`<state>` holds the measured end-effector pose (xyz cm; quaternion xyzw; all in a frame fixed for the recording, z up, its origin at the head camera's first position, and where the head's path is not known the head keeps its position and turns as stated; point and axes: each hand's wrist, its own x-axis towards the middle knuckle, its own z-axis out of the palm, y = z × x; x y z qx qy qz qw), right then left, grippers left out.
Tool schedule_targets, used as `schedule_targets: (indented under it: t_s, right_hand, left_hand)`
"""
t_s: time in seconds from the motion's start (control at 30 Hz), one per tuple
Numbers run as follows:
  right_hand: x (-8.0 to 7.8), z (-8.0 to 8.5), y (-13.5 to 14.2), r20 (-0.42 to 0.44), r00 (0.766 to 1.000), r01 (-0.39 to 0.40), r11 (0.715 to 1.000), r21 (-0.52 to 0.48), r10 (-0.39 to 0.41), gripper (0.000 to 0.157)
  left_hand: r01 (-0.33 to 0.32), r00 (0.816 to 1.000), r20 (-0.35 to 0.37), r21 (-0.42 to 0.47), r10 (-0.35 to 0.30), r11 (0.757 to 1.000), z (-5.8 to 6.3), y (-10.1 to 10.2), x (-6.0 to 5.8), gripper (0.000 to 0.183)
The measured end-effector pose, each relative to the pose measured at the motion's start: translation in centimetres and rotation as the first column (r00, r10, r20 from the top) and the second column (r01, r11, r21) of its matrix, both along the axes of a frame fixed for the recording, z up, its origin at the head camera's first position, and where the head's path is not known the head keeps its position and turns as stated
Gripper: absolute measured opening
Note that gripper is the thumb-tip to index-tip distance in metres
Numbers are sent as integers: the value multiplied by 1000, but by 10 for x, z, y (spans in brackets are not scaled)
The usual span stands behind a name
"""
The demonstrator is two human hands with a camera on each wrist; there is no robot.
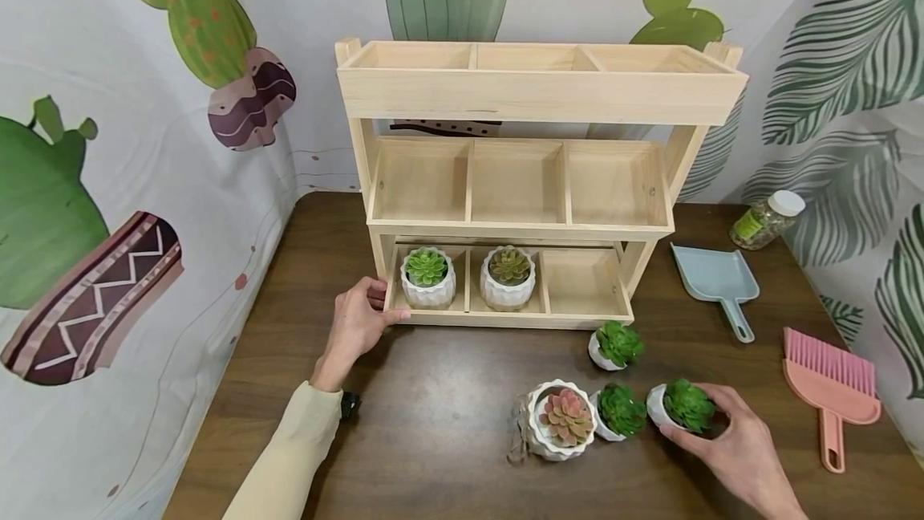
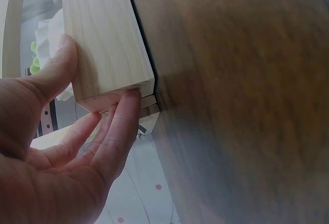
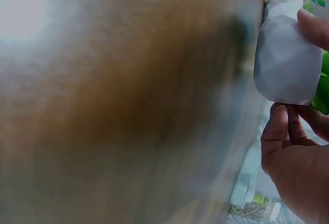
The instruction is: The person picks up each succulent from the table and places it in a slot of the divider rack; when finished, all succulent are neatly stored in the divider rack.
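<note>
My left hand (image 1: 358,318) grips the lower left corner of a three-tier wooden plant shelf (image 1: 541,95). In the left wrist view its thumb lies along the front board (image 2: 108,34) and its fingertips press the end. My right hand (image 1: 739,440) holds a small potted succulent (image 1: 688,405) with dark green leaves, thumb on one side and fingers on the other. The right wrist view shows its faceted white pot (image 3: 288,62) between thumb and fingers. Left of it stand another green succulent (image 1: 622,410) and a pink succulent (image 1: 566,417) in a larger ribbed pot.
A third dark green succulent (image 1: 619,343) stands by the shelf's front right corner. Two potted succulents, light green (image 1: 427,267) and brownish (image 1: 509,266), sit in the bottom tier's left and middle compartments. Rightward are a blue dustpan (image 1: 718,275), pink brush set (image 1: 830,392) and lidded jar (image 1: 765,221).
</note>
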<state>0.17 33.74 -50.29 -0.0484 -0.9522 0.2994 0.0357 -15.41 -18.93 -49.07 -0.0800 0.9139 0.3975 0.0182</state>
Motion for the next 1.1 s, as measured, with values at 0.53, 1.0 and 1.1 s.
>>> schedule_targets:
  t_s: [0.53,1.0,1.1]
  right_hand:
    - [-23,31,-7,-75,997,-4,1000,-29,2,68]
    - [-70,63,-27,-169,982,-88,995,-51,78,71]
    - [-83,68,-31,-177,979,-114,992,-45,105,71]
  left_hand:
    - [4,1000,-6,2,-4,1000,1,0,1,57]
    - [1,1000,-5,-5,-1,1000,3,1,2,56]
    - [1,1000,-8,-6,-1,1000,3,2,2,56]
